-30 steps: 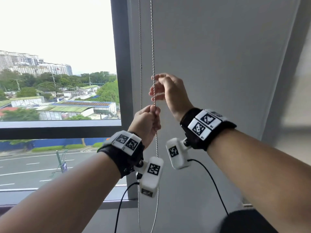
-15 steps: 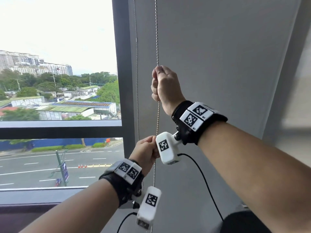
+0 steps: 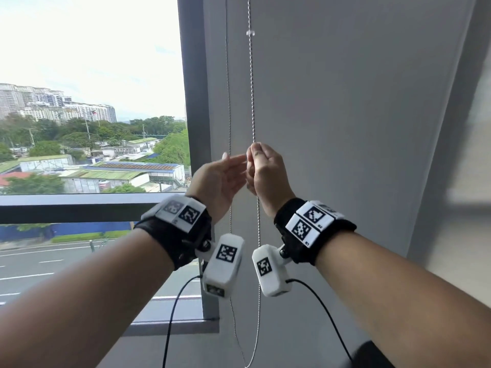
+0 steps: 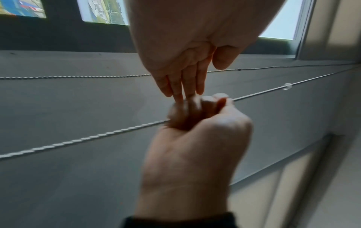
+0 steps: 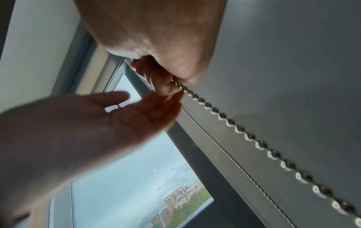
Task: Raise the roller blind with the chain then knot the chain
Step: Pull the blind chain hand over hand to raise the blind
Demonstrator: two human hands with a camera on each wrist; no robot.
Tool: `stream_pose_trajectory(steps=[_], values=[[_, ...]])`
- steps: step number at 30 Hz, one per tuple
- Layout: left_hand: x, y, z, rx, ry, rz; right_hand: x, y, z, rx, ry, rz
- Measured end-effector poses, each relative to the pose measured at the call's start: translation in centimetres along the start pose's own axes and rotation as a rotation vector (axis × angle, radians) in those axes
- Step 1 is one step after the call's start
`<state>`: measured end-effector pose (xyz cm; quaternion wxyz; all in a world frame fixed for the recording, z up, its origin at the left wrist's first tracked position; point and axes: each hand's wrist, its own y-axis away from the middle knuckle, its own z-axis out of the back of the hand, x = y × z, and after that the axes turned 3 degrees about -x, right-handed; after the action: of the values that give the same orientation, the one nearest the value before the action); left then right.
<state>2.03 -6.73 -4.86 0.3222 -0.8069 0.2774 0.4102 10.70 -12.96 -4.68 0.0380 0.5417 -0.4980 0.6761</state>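
Note:
The beaded metal chain (image 3: 252, 102) hangs in two strands in front of the grey wall beside the window. A clear connector (image 3: 250, 33) sits on the right strand, above my hands. My right hand (image 3: 255, 156) grips the right strand in a fist, seen close up with the chain (image 5: 234, 128) running out of the right hand (image 5: 166, 86). My left hand (image 3: 236, 162) is open with straight fingers, its fingertips just beside the right fist and holding nothing. In the left wrist view the left hand (image 4: 185, 86) points at the right hand (image 4: 199, 117). The blind's fabric is out of view.
The dark window frame (image 3: 194, 102) stands just left of the chain, with the sill rail (image 3: 79, 205) below. The grey wall (image 3: 358, 128) fills the right. The chain's loop hangs down to the bottom edge (image 3: 249, 362). Camera cables dangle from both wrists.
My left hand has let go of the chain low down and risen, open, beside the right fist. The right hand still grips the right strand and sits a little lower.

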Motion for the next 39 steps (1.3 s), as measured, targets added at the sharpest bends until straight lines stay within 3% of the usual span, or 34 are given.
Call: stream_pose_trajectory(steps=[6, 12, 18, 23, 28, 34, 39], values=[[-3.0, -1.1, -3.6, 0.108, -0.025, -0.051, -2.3, 2.6, 0.6, 0.016, 0.053, -0.062], [-0.5, -1.6, -4.4, 0.007, -0.121, -0.065, -4.8, 6.2, 1.7, 0.051, 0.079, -0.082], [1.9, -1.1, -2.8, -0.029, -0.128, -0.077, -5.6, 7.2, 3.0, 0.156, 0.024, -0.228], [3.1, -0.6, -1.6, -0.057, -0.119, -0.044, -6.4, 5.8, 3.7, 0.179, 0.088, -0.190], [4.0, 0.0, -0.6, -0.087, -0.113, -0.050, -3.1, 2.2, 3.6, 0.105, 0.101, -0.104], [6.1, 1.3, 0.4, -0.140, -0.173, 0.020, 2.2, -1.9, 1.7, 0.098, 0.069, 0.013], [9.0, 2.9, 2.1, -0.177, -0.225, 0.102, 4.9, -3.8, 0.3, 0.150, 0.001, 0.015]])
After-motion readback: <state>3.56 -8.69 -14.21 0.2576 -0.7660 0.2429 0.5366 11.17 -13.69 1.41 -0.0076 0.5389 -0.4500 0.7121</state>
